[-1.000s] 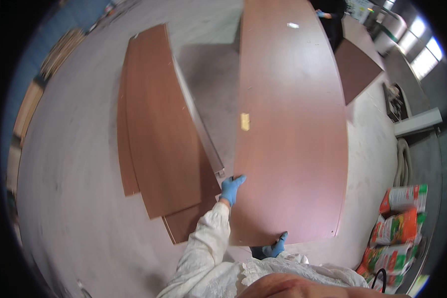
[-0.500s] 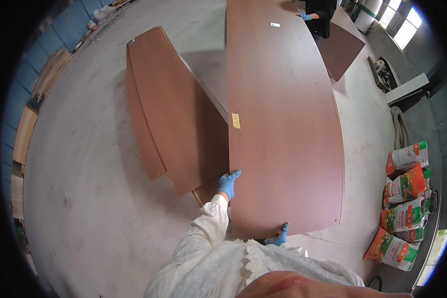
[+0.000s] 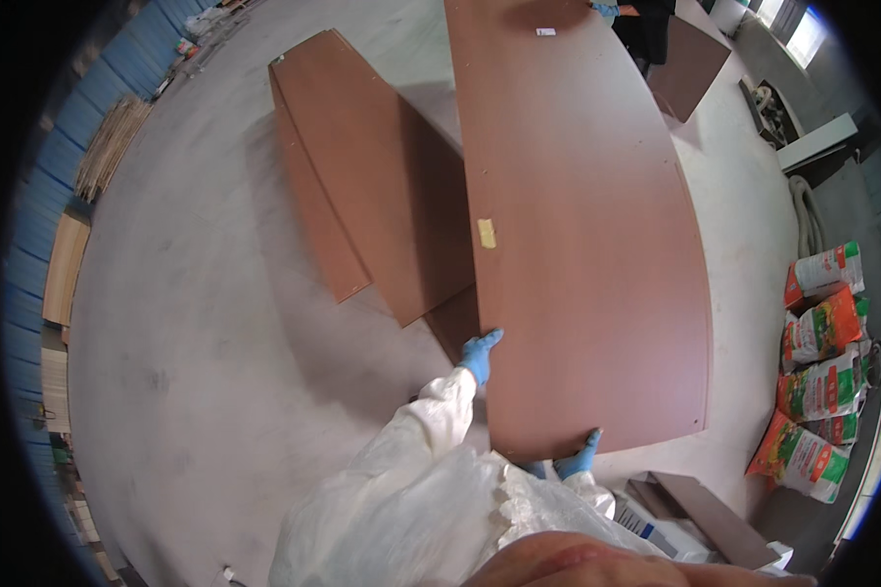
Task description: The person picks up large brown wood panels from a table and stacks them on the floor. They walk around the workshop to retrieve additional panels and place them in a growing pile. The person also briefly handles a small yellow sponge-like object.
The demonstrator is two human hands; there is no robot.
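A large reddish-brown wood panel (image 3: 597, 274) stretches away in front of me, its right edge bowed outward. My left hand (image 3: 480, 355), in a blue glove, is closed around the panel's left edge, with the thumb on top. My right hand (image 3: 579, 457), gloved too, grips the near edge; its fingers are mostly hidden underneath. Yellow tape (image 3: 486, 234) sticks to the panel near its left side, and a small white label (image 3: 545, 32) is at the far end. There, a co-worker's blue-gloved hand (image 3: 605, 10) touches the right edge.
More brown panels (image 3: 382, 186) lie overlapped on the floor to the left. Another brown board (image 3: 690, 68) is beside the dark-clothed co-worker. Colourful filled bags (image 3: 817, 386) line the right side. Grey boards (image 3: 705, 514) lie at lower right, and stacked wood strips (image 3: 113, 147) along the blue wall.
The view has shifted, with the floor panels now higher in the picture and the grey boards at lower right in sight. Both my hands keep their hold on the large panel.
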